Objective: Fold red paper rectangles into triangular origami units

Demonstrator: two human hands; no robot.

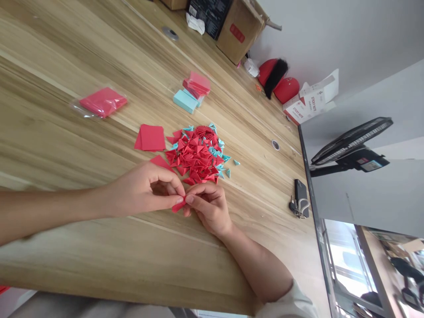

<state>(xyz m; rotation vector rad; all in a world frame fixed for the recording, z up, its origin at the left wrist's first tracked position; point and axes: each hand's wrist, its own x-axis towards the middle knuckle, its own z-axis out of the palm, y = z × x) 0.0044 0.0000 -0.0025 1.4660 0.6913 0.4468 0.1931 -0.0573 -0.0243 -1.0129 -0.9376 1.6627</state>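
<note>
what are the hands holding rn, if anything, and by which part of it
A red paper: the left hand pinches its upper edge as pictured, the right hand its right end.

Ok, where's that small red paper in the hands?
Head view, left of centre, below mid-height: the small red paper is pinched by the left hand and right hand, just below the folded-paper pile.

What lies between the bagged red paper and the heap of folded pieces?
Red paper squares lie between the bagged red paper and the folded heap, in the head view.
</note>
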